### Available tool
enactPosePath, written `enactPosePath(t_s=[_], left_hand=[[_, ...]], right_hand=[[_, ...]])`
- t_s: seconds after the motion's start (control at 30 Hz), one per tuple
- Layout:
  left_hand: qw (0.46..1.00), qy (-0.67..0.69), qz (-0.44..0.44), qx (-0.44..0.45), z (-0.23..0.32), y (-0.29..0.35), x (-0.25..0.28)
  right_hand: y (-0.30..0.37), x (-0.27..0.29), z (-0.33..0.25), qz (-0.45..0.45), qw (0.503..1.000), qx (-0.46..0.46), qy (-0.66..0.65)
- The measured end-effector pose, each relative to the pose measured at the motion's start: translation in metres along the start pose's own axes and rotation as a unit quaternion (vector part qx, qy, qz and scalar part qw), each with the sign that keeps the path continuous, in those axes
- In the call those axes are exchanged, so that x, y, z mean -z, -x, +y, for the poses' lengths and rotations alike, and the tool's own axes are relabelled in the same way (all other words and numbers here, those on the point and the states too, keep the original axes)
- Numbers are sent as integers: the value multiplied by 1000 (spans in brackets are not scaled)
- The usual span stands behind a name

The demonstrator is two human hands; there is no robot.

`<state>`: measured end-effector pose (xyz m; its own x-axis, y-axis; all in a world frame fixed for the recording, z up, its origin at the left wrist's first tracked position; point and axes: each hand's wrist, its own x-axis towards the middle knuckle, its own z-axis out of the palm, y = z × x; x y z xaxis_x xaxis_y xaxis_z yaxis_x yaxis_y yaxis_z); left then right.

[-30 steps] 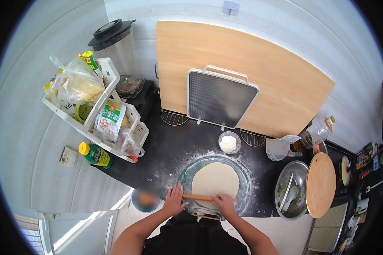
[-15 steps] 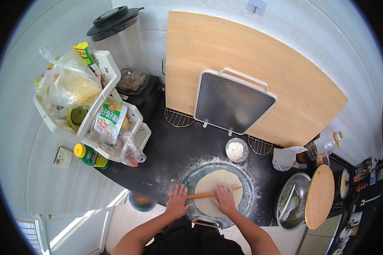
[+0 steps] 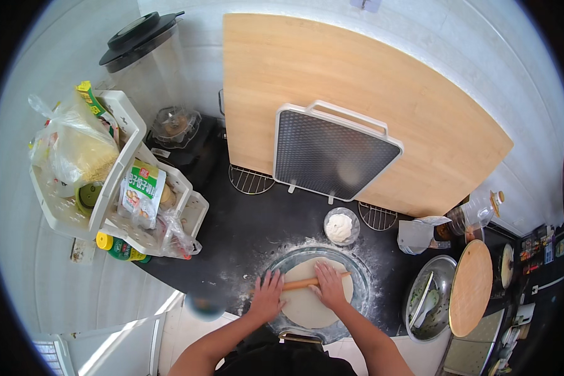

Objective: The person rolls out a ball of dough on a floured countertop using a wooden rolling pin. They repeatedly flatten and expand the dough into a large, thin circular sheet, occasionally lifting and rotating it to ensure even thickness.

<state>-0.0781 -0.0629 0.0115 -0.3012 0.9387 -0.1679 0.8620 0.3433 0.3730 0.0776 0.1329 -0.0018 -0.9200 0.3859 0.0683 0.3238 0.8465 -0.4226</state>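
A pale round sheet of dough [image 3: 310, 313] lies flat on a floured, greyish round board [image 3: 361, 285] at the counter's near edge. Across the dough rests a slim wooden rolling pin [image 3: 299, 284], slightly slanted, its right tip showing past my fingers. My left hand [image 3: 267, 297] presses on the pin's left part, fingers stretched out over it. On its right part lies my right hand [image 3: 329, 285], also with extended fingers and the palm above the dough. Beyond the board stands a small clear bowl of white powder [image 3: 339, 228].
At right, a metal bowl [image 3: 413, 294] holds green bits and utensils, beside a round wooden lid [image 3: 471, 288]. A white tiered rack [image 3: 128, 119] with packages stands left, near a blender [image 3: 150, 69]. A large wooden board [image 3: 420, 94] and textured tray [image 3: 332, 153] lean behind.
My hands and the rolling pin have moved a little away from me over the dough. The view has shifted slightly, moving the rack lower and left in the picture.
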Motion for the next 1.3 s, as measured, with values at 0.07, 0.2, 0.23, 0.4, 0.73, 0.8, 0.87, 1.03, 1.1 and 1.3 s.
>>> enactPosePath(t_s=[0.07, 0.2, 0.23, 0.4, 0.73, 0.8, 0.87, 1.03, 1.1, 1.3], left_hand=[[999, -27, 20, 39, 0, -34, 25], [987, -18, 140, 71, -23, -91, 30], [985, -18, 151, 76, -25, -97, 29], [997, -33, 57, 32, -5, -51, 10], [993, 2, 99, 59, -1, -112, 23], [996, 10, 79, 31, 0, -91, 22], [996, 13, 83, -10, -1, -62, 19], [994, -3, 105, -19, 4, -32, 21], [994, -22, 99, -32, 3, -28, 16], [980, 10, 107, -165, 29, -26, 14]], right_hand=[[-25, 4, 8, 16, 1000, -15, 14], [-70, 3, 25, 52, 996, -66, 18], [-71, 4, 25, 62, 996, -62, 12], [-11, 10, 22, 56, 997, -32, 34], [-49, 10, 55, 82, 990, -110, -9], [-31, 14, 46, 67, 994, -82, 30], [-1, 14, 30, 55, 996, -51, 50], [75, 13, -10, 60, 996, -44, -42], [86, 6, -16, 62, 993, -47, -86], [97, 11, -29, 105, 982, -122, -100]])
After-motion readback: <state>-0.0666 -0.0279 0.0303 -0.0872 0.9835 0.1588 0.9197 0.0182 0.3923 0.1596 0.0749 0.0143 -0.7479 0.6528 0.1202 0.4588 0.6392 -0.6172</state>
